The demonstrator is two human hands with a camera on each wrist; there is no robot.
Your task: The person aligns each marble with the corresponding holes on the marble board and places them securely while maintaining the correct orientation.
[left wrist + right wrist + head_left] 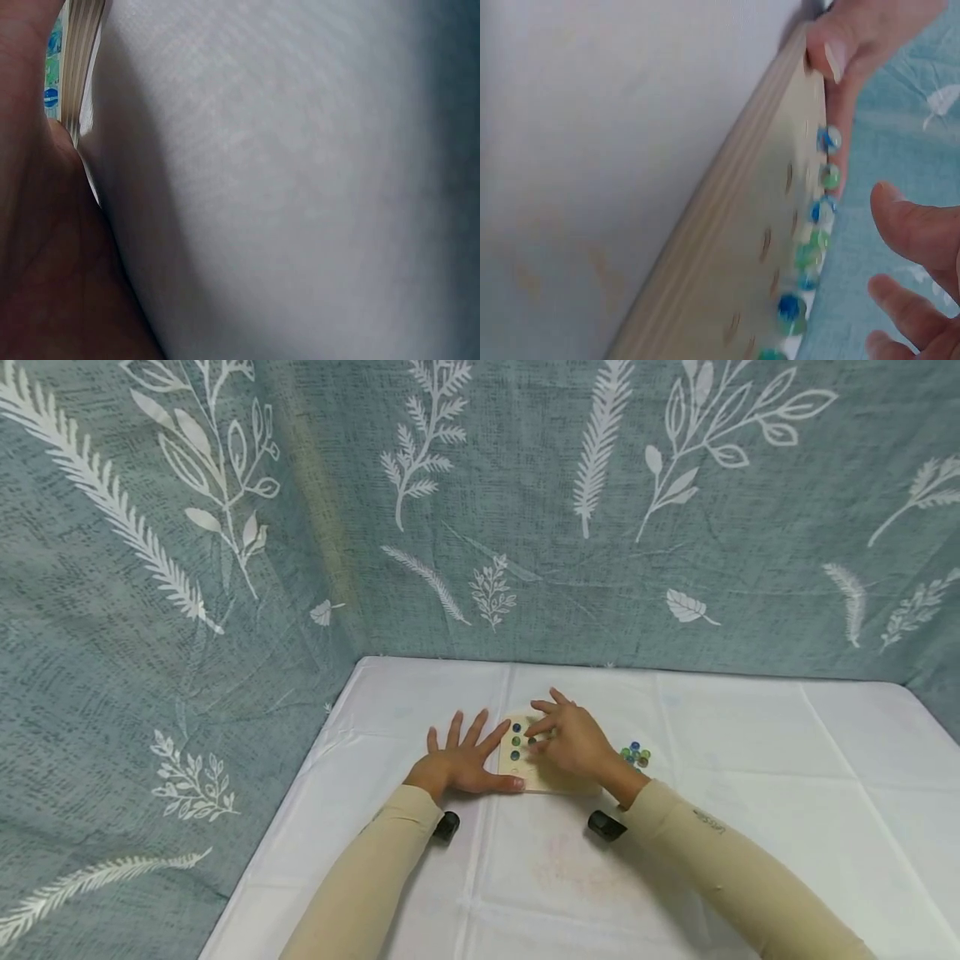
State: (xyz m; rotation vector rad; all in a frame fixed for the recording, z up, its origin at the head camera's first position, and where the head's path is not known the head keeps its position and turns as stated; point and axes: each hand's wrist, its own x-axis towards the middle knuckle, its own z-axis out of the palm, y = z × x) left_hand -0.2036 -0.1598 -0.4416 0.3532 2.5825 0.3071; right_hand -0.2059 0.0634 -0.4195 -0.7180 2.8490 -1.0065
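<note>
A pale wooden board (551, 783) with rows of shallow round hollows lies flat on the table. Blue and green glass marbles (516, 741) sit in some of its hollows. My left hand (462, 766) is spread at the board's left side, its thumb resting on the near left corner. Over the board hovers my right hand (573, 742), hiding much of its right part. In the right wrist view, the right thumb (911, 229) and fingers stand apart with no marble visible between them, clear of the marbles (791, 307) on the board.
Several loose marbles (635, 753) are clustered on the table to the right of the board. A white cloth (750, 827) covers the table. Leaf-patterned blue-green curtains (525, 585) hang behind it and on the left. Black wrist devices (606, 825) show under both forearms.
</note>
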